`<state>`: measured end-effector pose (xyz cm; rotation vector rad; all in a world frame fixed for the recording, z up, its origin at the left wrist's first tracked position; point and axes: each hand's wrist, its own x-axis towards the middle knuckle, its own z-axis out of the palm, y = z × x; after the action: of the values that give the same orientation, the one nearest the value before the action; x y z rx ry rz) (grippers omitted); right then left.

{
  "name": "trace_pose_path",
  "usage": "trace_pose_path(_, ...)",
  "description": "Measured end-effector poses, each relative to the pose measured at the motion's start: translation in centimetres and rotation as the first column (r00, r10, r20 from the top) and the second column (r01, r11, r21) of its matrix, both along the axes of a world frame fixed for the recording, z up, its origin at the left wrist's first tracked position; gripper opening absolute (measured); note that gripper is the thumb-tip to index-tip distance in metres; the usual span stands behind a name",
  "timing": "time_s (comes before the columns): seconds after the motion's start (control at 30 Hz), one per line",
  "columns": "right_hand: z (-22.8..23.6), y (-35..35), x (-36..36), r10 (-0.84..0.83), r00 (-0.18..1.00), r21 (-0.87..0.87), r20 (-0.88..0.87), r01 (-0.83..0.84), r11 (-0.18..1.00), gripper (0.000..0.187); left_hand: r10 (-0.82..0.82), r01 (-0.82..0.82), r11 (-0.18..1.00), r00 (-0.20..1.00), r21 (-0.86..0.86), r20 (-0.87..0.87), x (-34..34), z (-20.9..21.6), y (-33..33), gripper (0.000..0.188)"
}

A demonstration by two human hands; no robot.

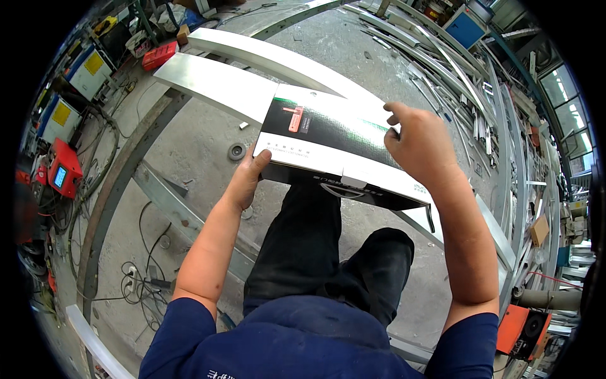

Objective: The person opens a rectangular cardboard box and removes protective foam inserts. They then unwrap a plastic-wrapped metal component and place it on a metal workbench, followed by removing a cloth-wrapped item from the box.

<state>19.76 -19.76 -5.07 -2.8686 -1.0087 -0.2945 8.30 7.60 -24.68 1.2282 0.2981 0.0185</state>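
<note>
A black and white cardboard box [334, 129] with a green streak and a red patch lies before me, its lid down and a white tab [353, 178] over the front edge. Under that tab, a carry handle [341, 191] shows on the dark front side. My left hand [251, 170] grips the near left corner, thumb on top and fingers hidden beneath. Over the right end of the box is my right hand [421, 142], its index finger and thumb bent but apart, with nothing seen between them. Whether it touches the lid I cannot tell.
Wide silver metal beams [218, 85] run behind and under the box. A steel frame rail [120, 183] curves along the left. Cables [142, 278] lie on the floor, near a red machine [65, 170]. Metal profiles [435, 69] are piled at right; an orange machine [522, 331] stands lower right.
</note>
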Motion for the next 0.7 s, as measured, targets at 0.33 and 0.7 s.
trace_pose_path(0.33, -7.4, 0.2, -4.1, 0.361, 0.933, -0.255, -0.007, -0.351, 0.901, 0.041, -0.032, 0.032, 0.999, 0.999, -0.023, 0.007, 0.1, 0.1, -0.1, 0.092)
trace_pose_path(0.7, -7.4, -1.6, -3.7, 0.406, 0.904, -0.116, 0.133, -0.393, 0.912, 0.044, -0.011, 0.014, 0.998, 0.999, 0.062, -0.05, 0.3, -1.0, 0.2, 0.092)
